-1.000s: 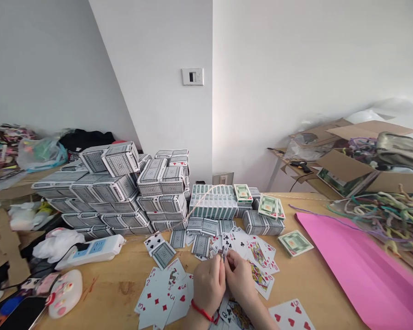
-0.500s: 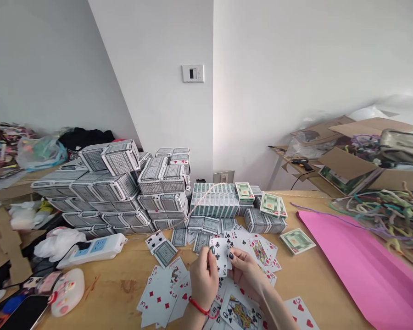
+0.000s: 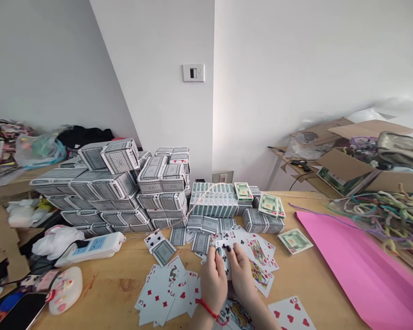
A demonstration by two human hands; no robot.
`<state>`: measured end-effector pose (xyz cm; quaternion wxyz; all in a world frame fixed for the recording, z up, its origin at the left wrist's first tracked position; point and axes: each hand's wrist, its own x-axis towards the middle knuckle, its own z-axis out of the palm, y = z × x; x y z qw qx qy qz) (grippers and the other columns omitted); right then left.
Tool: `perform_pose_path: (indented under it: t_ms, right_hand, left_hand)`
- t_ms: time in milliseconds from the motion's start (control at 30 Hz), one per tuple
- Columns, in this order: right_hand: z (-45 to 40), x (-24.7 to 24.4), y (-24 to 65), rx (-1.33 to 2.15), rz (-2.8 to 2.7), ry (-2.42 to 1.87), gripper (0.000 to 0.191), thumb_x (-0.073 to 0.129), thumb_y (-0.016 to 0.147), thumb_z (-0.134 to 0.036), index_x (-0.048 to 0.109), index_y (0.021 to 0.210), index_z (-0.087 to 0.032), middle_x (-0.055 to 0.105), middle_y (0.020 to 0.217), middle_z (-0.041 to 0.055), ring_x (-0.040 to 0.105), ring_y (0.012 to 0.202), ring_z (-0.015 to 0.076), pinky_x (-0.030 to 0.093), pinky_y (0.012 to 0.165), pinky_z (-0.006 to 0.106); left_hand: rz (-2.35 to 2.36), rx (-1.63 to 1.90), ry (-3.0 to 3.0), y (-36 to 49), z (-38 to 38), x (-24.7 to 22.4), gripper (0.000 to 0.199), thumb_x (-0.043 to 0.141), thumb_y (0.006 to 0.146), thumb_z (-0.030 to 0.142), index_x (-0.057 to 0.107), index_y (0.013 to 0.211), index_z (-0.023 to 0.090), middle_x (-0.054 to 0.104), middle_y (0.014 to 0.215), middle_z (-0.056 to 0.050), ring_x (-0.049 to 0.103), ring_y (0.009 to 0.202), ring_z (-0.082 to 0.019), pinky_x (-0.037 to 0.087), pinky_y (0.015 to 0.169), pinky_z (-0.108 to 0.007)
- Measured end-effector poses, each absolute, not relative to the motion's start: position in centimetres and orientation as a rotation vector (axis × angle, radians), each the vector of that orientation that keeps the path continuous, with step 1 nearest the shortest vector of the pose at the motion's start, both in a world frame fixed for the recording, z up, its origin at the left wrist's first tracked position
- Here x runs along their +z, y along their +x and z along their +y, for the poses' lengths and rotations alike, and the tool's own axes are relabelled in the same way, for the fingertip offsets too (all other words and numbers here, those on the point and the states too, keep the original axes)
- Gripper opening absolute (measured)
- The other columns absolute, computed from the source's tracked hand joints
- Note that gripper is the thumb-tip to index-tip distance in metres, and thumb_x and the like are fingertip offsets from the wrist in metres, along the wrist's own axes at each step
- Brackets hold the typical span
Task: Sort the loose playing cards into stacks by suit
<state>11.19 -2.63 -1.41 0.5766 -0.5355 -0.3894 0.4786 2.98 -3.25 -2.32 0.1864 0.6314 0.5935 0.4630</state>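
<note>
Left hand (image 3: 214, 277) and right hand (image 3: 241, 272) meet above the table (image 3: 106, 302), forearms slanting inward from its near edge, a red cord bracelet (image 3: 209, 310) on the left wrist. Each has its fingers curled and its thumb laid on top, and together they pinch a black-suited card (image 3: 224, 261); it sits directly between the two thumbs, face toward the person, its sides covered by the fingers. Toward the left edge from the left hand lies a fan of face-up cards (image 3: 156, 295), mostly red; beside the right forearm lies a five of hearts (image 3: 292, 316). Just past the fingertips, loose cards (image 3: 256, 250) overlap on the wood. Farther off, toward the right edge, stretches a pink sheet (image 3: 358, 266). Along the far edge stand a block of green-and-white boxes (image 3: 213, 201) and, left of it, tall stacks of grey-patterned bundles (image 3: 161, 181). Behind them, a wall switch (image 3: 193, 73).
</note>
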Motion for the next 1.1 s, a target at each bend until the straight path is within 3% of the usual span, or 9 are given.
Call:
perform_pose_path:
  t_ms: [167, 400, 667, 767, 933, 1100]
  right_hand:
    - [-2.9, -1.6, 11.1, 0.986, -1.041, -1.371, 0.034, 0.04, 0.08, -0.054, 0.046, 0.069, -0.022, 0.049, 0.065, 0.0003, 0.045, 0.061, 0.0171, 0.038, 0.06, 0.029]
    - [-3.2, -1.3, 11.3, 1.129, -1.029, -1.253, 0.031, 0.044, 0.078, -0.053, 0.048, 0.086, -0.024, 0.054, 0.072, 0.0005, 0.05, 0.066, 0.018, 0.043, 0.063, 0.028]
    - [-2.8, -1.2, 12.0, 1.433, -0.902, -1.196, 0.029, 0.048, 0.074, -0.051, 0.041, 0.086, -0.025, 0.039, 0.054, -0.0083, 0.035, 0.041, 0.01, 0.031, 0.039, 0.02]
    - [-2.8, -0.8, 12.4, 1.449, -0.916, -1.141, 0.024, 0.047, 0.076, -0.046, 0.041, 0.084, -0.025, 0.041, 0.053, -0.008, 0.037, 0.042, 0.0107, 0.033, 0.04, 0.02]
    - [-3.0, -0.2, 12.8, 1.409, -0.964, -1.093, 0.016, 0.047, 0.078, -0.038, 0.045, 0.085, -0.024, 0.052, 0.068, -0.0032, 0.048, 0.059, 0.0141, 0.041, 0.055, 0.022]
    - [-2.7, -0.7, 12.7, 1.454, -0.911, -1.121, 0.018, 0.049, 0.075, -0.041, 0.042, 0.079, -0.024, 0.042, 0.056, -0.0066, 0.039, 0.045, 0.0118, 0.034, 0.042, 0.021]
  left_hand:
    - [1.639, 1.317, 1.671, 2.8, -3.4, -2.9, 0.033, 0.029, 0.088, 0.033, 0.051, 0.103, 0.014, 0.066, 0.088, -0.014, 0.064, 0.078, -0.022, 0.05, 0.061, -0.029]
    - [1.604, 1.322, 1.473, 2.4, -3.3, -2.5, 0.032, 0.032, 0.086, 0.03, 0.053, 0.105, 0.015, 0.065, 0.1, -0.012, 0.061, 0.09, -0.022, 0.05, 0.072, -0.033]
    - [1.386, 1.307, 1.326, 1.6, -2.7, -1.5, 0.027, 0.039, 0.083, 0.029, 0.056, 0.1, 0.017, 0.064, 0.101, -0.009, 0.059, 0.09, -0.021, 0.048, 0.075, -0.03]
    - [1.277, 1.224, 1.297, 1.2, -2.4, -1.1, 0.028, 0.041, 0.083, 0.033, 0.058, 0.098, 0.016, 0.066, 0.09, -0.007, 0.061, 0.08, -0.019, 0.049, 0.069, -0.027]
    - [1.314, 1.221, 1.315, 1.0, -2.3, -0.9, 0.032, 0.044, 0.081, 0.039, 0.06, 0.096, 0.016, 0.064, 0.074, -0.005, 0.059, 0.069, -0.018, 0.047, 0.061, -0.024]
    - [1.307, 1.174, 1.299, 1.1, -2.4, -0.8, 0.031, 0.042, 0.081, 0.041, 0.06, 0.091, 0.017, 0.058, 0.064, -0.002, 0.052, 0.054, -0.014, 0.044, 0.051, -0.022]
